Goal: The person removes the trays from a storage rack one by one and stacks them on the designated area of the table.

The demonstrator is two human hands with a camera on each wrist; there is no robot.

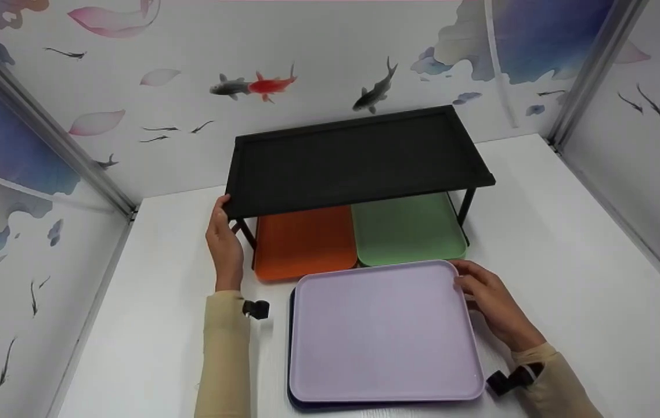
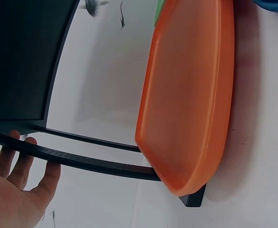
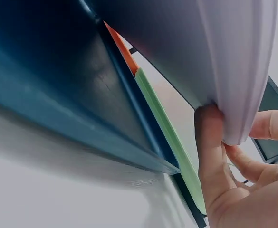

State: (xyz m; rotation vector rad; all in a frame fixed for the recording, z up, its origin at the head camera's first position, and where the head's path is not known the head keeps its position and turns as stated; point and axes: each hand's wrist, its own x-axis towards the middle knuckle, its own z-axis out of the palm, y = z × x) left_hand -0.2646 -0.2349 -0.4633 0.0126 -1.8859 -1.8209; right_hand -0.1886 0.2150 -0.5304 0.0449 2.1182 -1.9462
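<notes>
My right hand (image 1: 495,305) pinches the right far corner of a lilac tray (image 1: 385,334). In the right wrist view the lilac tray (image 3: 243,71) is raised on that side, apart from a dark blue tray (image 3: 81,128) beneath it. At the near left corner of a black rack (image 1: 359,159) with legs, my left hand (image 1: 227,252) grips the edge. The left wrist view shows its fingers (image 2: 22,168) at the black side bar (image 2: 91,164). Under the rack, an orange tray (image 1: 306,244) and a light green tray (image 1: 411,232) lie side by side, their far parts hidden.
The white table (image 1: 150,325) extends to both sides of the rack and trays. Behind it rises a white wall (image 1: 306,35) with painted fish, and further panels in metal frames stand left and right. A small black camera (image 1: 257,309) sits on each wrist.
</notes>
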